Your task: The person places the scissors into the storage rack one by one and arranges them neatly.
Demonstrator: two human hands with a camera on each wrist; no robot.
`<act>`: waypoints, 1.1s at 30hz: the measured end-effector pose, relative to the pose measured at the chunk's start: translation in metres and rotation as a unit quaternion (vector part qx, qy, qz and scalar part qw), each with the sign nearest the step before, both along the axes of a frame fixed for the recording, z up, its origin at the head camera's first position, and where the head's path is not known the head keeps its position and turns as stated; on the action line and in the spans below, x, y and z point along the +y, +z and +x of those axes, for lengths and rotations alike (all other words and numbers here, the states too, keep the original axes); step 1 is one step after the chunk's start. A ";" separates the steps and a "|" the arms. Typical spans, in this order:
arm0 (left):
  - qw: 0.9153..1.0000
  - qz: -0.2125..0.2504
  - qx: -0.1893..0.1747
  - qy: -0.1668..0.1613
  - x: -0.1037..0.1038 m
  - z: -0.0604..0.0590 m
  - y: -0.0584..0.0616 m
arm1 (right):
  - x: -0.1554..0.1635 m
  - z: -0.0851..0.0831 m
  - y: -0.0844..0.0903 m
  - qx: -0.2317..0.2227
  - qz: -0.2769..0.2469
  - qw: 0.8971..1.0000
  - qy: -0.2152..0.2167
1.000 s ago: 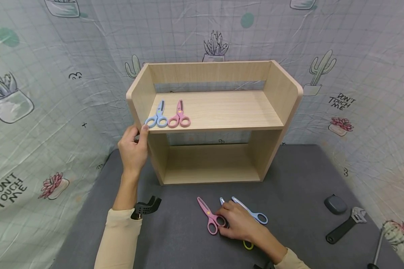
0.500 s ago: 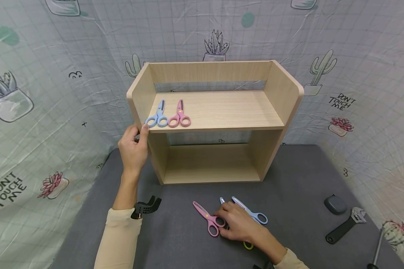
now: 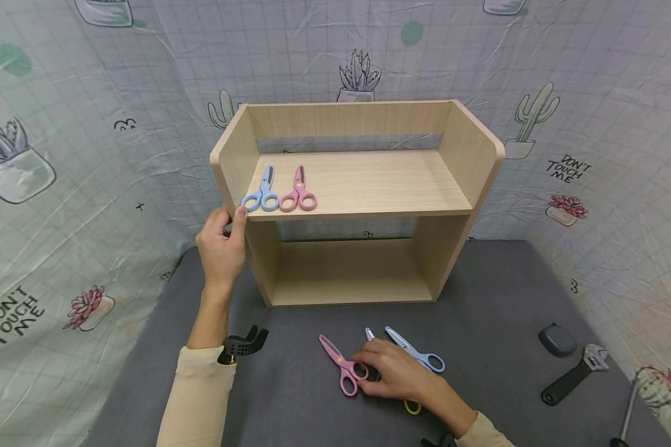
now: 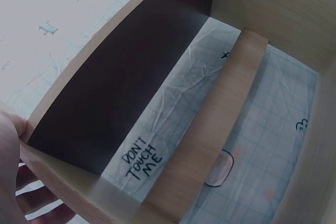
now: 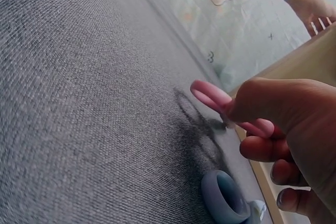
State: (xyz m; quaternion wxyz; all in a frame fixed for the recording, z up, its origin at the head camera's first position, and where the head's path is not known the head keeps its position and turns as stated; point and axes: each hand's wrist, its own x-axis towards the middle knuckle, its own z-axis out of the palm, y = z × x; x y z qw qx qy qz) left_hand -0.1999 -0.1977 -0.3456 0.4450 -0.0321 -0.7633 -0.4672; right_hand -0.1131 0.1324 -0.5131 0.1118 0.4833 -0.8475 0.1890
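My left hand (image 3: pixel 222 245) grips the left side of a pale wooden two-tier shelf (image 3: pixel 358 214), its thumb on the front edge of the middle board; the left wrist view shows fingers beyond the side panel (image 4: pixel 68 187). In my right hand (image 3: pixel 394 369), pink scissors (image 3: pixel 335 352) are pinched by the handle between thumb and fingers, blades toward the far left. Their handle (image 5: pixel 210 95) is raised off the table, casting a shadow. Blue scissors (image 3: pixel 416 351) lie just beyond that hand. A silvery-blue tip (image 3: pixel 369 334) and a yellow handle loop (image 3: pixel 412 411) peek out from beneath it.
Blue scissors (image 3: pixel 264 194) and another pink pair (image 3: pixel 299 194) lie side by side at the left of the upper board. On the grey table (image 3: pixel 481 298) to the right are a small black case (image 3: pixel 557 339), an adjustable wrench (image 3: pixel 573 377) and a screwdriver (image 3: pixel 627 416).
The pink scissors have shifted slightly left and toward me, turning a little, with the right hand's fingers at the handle. The left hand and shelf have not moved.
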 end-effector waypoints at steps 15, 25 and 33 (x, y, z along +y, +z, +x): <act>1.000 -0.001 -0.004 0.001 0.000 -0.001 -0.001 | -0.002 0.000 0.005 -0.023 -0.007 0.998 0.053; 1.000 -0.004 -0.003 0.001 -0.002 -0.002 -0.001 | -0.003 0.000 0.008 -0.032 -0.018 0.997 0.062; 1.000 -0.003 0.001 -0.001 -0.001 -0.001 -0.001 | -0.002 0.000 0.012 -0.002 -0.052 0.995 0.081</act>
